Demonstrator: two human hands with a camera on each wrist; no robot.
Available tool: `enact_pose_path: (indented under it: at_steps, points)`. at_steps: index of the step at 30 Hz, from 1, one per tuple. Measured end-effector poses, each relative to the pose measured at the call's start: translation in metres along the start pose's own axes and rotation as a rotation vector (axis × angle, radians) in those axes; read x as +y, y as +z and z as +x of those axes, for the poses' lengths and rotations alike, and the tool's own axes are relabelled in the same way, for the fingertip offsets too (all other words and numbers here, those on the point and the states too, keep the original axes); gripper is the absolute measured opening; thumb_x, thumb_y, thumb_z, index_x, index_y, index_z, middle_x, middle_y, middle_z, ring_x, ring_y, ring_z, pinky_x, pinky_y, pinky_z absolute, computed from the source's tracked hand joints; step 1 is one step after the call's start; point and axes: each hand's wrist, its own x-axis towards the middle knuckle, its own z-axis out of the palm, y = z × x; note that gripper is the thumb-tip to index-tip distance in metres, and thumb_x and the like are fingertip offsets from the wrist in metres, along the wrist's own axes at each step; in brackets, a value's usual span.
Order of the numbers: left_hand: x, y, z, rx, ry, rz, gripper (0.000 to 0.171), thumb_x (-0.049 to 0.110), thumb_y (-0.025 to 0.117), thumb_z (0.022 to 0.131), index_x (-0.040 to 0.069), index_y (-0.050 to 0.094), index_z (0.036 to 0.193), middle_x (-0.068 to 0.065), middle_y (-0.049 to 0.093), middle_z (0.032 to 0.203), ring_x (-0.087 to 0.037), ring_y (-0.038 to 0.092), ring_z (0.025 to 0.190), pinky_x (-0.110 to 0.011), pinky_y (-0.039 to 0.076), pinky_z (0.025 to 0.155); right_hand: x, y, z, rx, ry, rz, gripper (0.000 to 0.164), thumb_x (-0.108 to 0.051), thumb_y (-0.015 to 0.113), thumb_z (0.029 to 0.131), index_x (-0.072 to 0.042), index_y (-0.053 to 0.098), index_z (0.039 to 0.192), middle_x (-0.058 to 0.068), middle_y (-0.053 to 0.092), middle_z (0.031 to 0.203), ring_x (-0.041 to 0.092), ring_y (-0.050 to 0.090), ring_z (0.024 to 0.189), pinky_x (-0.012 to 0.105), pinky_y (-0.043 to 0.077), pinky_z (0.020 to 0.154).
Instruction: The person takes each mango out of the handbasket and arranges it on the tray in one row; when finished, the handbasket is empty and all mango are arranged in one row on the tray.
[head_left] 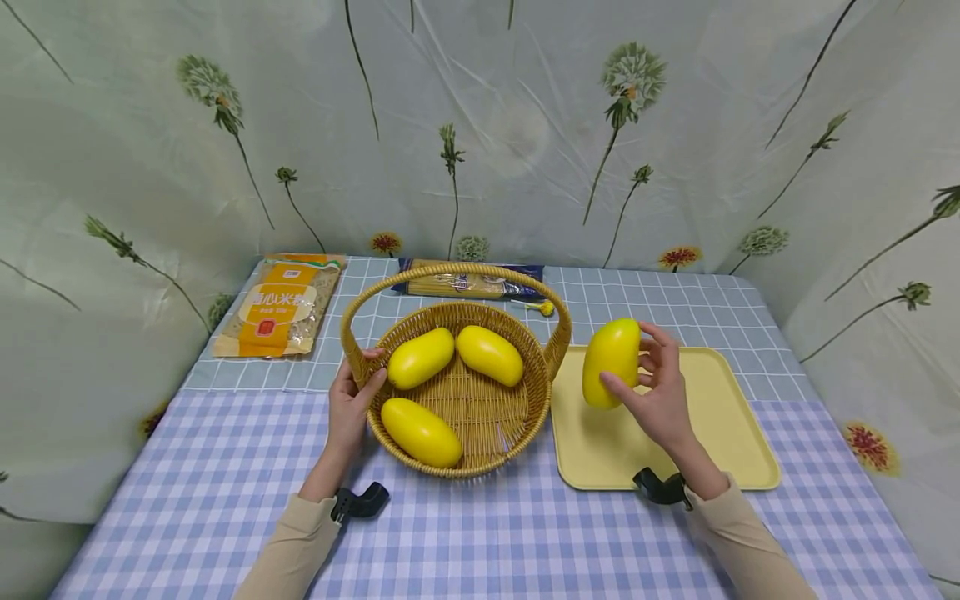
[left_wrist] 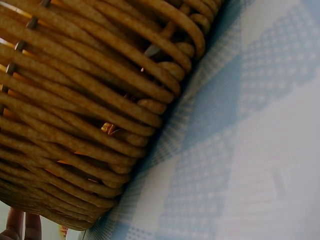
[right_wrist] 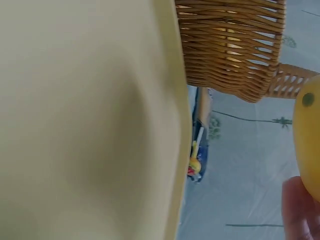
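A round wicker basket (head_left: pixel 480 433) with a tall arched handle stands on the table, three yellow mangoes (head_left: pixel 422 432) lying inside it. At its left side my left hand (head_left: pixel 352 408) grips the rim by the foot of the handle, thumb on the inner side. My right hand (head_left: pixel 660 392) holds another mango (head_left: pixel 612 364) upright above the yellow tray (head_left: pixel 720 417), thumb on the near side and fingers behind. In the right wrist view that mango (right_wrist: pixel 309 135) shows a dark stem spot. The left wrist view is mostly filled by the woven basket wall (left_wrist: pixel 75 110).
A bag of grain (head_left: pixel 281 308) lies at the back left. Behind the basket is a pack of spaghetti (head_left: pixel 465 283), with a small yellow-headed object on a white stick (head_left: pixel 545 308) beside it. Checked cloth covers the table, and a flowered curtain (head_left: pixel 510 133) hangs behind.
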Motion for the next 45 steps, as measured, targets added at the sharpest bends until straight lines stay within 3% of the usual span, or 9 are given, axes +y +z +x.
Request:
enact_pose_path:
  at_steps: [10,17,22,34,45]
  points:
    - [-0.001,0.001,0.0,0.007,-0.003,-0.006,0.03,-0.005,0.059,0.091,-0.014,0.046,0.116,-0.027,0.053,0.12,-0.025,0.049,0.117,-0.029,0.039,0.099,0.008,0.006,0.002,-0.074,0.152,-0.136,0.07,0.003,0.075,0.075,0.002,0.037,0.134,0.019,0.056,0.099,0.021,0.052,0.069,0.018,0.046,0.052]
    - [-0.001,0.0,0.0,0.007,0.005,-0.008,0.03,-0.005,0.058,0.091,-0.015,0.046,0.115,-0.024,0.054,0.119,-0.025,0.05,0.116,-0.029,0.039,0.099,0.053,0.007,-0.002,-0.135,0.217,-0.228,0.073,-0.019,0.079,0.077,-0.014,0.038,0.136,0.014,0.059,0.099,0.022,0.054,0.067,0.027,0.045,0.054]
    - [0.0,0.0,0.0,0.011,0.002,-0.006,0.029,-0.005,0.059,0.091,-0.015,0.046,0.115,-0.024,0.054,0.118,-0.024,0.05,0.116,-0.029,0.039,0.099,0.054,0.007,0.0,-0.172,0.264,-0.291,0.073,-0.031,0.078,0.077,-0.014,0.038,0.136,0.016,0.06,0.101,0.023,0.054,0.068,0.034,0.042,0.057]
    - [-0.001,-0.001,0.0,-0.001,0.008,-0.012,0.031,-0.003,0.059,0.091,-0.015,0.046,0.116,-0.027,0.052,0.12,-0.024,0.049,0.117,-0.03,0.038,0.1,0.055,0.008,0.001,-0.324,0.377,-0.408,0.075,-0.049,0.072,0.079,-0.016,0.037,0.137,0.016,0.06,0.107,0.022,0.056,0.073,0.032,0.043,0.057]
    - [-0.001,-0.001,0.0,0.0,0.007,-0.006,0.03,-0.003,0.06,0.091,-0.014,0.047,0.116,-0.019,0.056,0.118,-0.024,0.049,0.117,-0.029,0.038,0.1,0.061,0.012,0.001,-0.382,0.421,-0.414,0.078,-0.05,0.071,0.08,-0.01,0.036,0.138,0.021,0.059,0.105,0.031,0.056,0.084,0.035,0.046,0.065]
